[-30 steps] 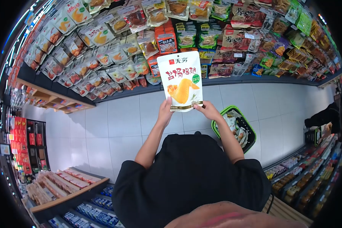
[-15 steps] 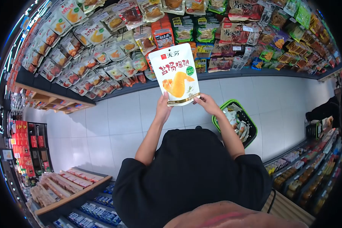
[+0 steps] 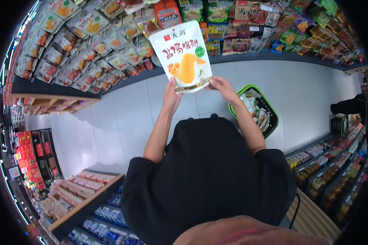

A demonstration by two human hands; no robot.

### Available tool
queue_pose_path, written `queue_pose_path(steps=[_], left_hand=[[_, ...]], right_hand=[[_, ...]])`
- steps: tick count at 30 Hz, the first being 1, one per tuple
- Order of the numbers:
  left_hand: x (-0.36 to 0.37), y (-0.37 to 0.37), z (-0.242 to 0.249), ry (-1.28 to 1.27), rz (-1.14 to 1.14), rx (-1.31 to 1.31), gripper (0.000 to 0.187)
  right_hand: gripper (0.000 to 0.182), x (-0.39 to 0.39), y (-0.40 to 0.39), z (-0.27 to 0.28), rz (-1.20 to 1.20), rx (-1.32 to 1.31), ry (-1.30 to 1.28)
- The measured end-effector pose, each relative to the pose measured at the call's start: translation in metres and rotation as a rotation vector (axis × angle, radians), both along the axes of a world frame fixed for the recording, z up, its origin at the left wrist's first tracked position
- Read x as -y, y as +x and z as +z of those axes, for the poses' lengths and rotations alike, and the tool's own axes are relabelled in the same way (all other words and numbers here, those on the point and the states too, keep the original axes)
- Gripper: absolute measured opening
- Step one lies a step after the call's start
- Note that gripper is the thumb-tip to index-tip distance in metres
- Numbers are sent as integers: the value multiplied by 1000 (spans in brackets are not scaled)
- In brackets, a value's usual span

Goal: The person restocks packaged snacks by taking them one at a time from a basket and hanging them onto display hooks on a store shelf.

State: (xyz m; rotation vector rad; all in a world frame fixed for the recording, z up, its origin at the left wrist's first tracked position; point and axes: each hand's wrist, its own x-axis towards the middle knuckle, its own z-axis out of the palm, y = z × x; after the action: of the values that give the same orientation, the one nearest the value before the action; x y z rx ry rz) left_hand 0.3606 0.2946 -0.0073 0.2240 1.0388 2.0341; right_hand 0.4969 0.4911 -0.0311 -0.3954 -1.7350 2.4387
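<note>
The white pouch is in front of the person, raised over the aisle floor, printed face toward the camera and top edge leaning slightly left. The left hand is clamped on its lower left edge, thumb on the front. The right hand pinches the lower right corner. For a sound hold, grip both lower corners with equal, light pressure, thumbs on the border and clear of the print. Support the panel from behind, as a tall pouch held only at its base may fold backward. Level the wrists to correct the tilt and angle the face away from glare. Beyond the pouch stands the display rack, hung with pouches. Near the right forearm is the green-rimmed basket, holding packets. Farther right, another person in dark clothing is partly visible beside a second basket. Count: pouches held, one; hands on it, two; baskets, two; other persons, one. Packets in the nearer basket overlap and cannot be counted reliably; pouches on the rack are many, with rows cut off by the view.
</note>
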Motion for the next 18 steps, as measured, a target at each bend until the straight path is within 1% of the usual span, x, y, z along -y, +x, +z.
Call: queue_pose_path(steps=[2, 3, 6, 8, 10, 14, 16, 18], left_hand=[[0, -1, 3, 32, -10, -7, 47], [-1, 2, 8, 29, 25, 13, 46], [0, 3, 11, 36, 30, 34, 46], [1, 2, 5, 6, 19, 30, 46], [0, 3, 9, -17, -16, 13, 48], [0, 4, 10, -15, -52, 47, 49], [-2, 5, 12, -21, -69, 88, 49], [-3, 6, 12, -27, -85, 126, 49]], right_hand=[[24, -1, -1, 0, -19, -19, 38], [24, 0, -1, 2, -34, 16, 40], [25, 2, -2, 2, -37, 31, 48], [24, 1, 1, 2, -25, 48, 19], [24, 3, 4, 8, -36, -14, 39], [27, 6, 5, 8, -83, -7, 72], [29, 5, 5, 8, -23, -20, 255], [29, 9, 1, 12, -68, 0, 237]])
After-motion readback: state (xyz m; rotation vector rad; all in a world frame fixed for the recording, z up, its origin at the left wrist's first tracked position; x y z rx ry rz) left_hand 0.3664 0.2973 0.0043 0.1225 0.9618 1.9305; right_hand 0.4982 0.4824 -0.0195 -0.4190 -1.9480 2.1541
